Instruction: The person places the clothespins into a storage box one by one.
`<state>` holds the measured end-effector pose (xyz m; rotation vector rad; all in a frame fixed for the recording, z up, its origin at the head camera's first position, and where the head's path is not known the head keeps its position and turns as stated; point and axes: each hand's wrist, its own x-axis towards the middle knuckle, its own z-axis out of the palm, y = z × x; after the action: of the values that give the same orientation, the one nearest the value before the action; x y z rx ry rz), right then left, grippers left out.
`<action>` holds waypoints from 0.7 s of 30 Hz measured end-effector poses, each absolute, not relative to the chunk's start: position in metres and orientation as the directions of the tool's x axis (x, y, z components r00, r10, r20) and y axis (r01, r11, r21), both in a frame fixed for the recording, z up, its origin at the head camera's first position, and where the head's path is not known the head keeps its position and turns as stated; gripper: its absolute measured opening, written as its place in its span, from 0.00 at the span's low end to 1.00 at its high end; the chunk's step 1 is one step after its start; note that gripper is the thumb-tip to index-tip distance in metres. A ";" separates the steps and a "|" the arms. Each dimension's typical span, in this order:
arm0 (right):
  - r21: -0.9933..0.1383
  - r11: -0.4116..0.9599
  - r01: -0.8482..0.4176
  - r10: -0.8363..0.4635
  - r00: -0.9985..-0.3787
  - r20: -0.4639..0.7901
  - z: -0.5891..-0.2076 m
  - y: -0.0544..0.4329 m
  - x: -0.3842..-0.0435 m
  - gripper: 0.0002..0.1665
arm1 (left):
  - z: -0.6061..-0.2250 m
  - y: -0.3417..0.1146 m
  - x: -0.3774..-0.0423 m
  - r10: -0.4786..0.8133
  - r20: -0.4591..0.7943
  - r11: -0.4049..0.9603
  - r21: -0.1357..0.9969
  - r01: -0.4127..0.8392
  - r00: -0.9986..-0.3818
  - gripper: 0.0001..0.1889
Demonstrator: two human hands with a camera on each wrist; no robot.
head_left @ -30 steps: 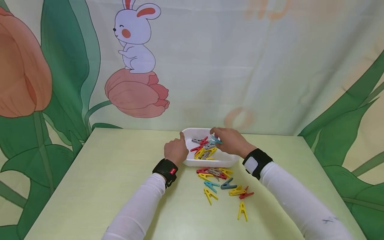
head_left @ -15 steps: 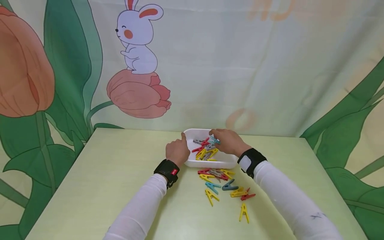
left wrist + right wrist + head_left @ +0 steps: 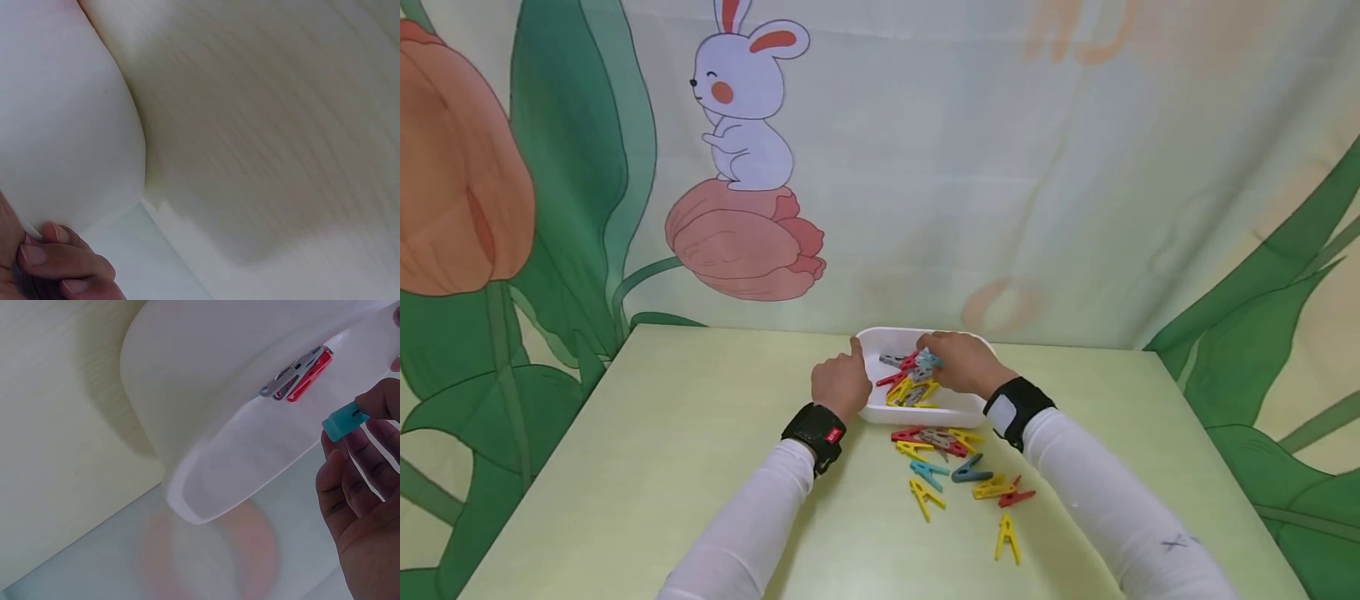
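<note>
A white plastic tray (image 3: 925,415) at the table's back edge holds several clothespins in yellow, red and grey (image 3: 901,388). At the tray's left end my left hand (image 3: 841,385) grips the rim; in the left wrist view its curled fingers (image 3: 65,259) lie against the outer wall. Over the tray's right half, my right hand (image 3: 964,364) pinches a light blue clothespin (image 3: 342,422) between thumb and fingers. A grey and a red clothespin (image 3: 307,378) show inside the tray in the right wrist view.
In front of the tray, several loose clothespins lie on the table: a red, grey and yellow cluster (image 3: 936,440), a light blue one (image 3: 928,473), a dark blue-grey one (image 3: 972,472) and a nearer yellow one (image 3: 1007,537). A printed curtain (image 3: 910,167) hangs behind the table.
With the light blue clothespin in its grip, my right hand has moved left and lower over the tray's clothespins. My left hand has stayed at the tray's left rim.
</note>
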<state>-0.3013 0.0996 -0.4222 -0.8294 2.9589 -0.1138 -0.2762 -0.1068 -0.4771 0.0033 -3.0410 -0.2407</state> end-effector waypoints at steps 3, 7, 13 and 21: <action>-0.076 0.854 -0.515 -0.519 -0.854 -0.040 -0.424 0.098 -0.300 0.26 | -0.475 -0.108 -0.275 -0.011 0.093 0.989 0.150 0.003 -0.996 0.37; -0.095 0.863 -0.497 -0.503 -0.862 -0.065 -0.425 0.096 -0.297 0.28 | -0.474 -0.107 -0.273 -0.008 0.078 0.990 0.143 0.003 -0.997 0.37; -0.078 0.864 -0.498 -0.502 -0.863 -0.059 -0.423 0.099 -0.293 0.28 | -0.475 -0.106 -0.273 -0.018 0.062 0.989 0.145 -0.009 -0.998 0.38; -0.071 0.864 -0.499 -0.503 -0.862 -0.058 -0.426 0.103 -0.295 0.28 | -0.471 -0.106 -0.273 -0.026 0.056 0.990 0.143 -0.018 -0.998 0.38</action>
<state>-0.2947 0.1026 -0.4264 -0.7971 2.9609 -0.0823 -0.2725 -0.1060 -0.4714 0.0343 -3.0756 -0.2198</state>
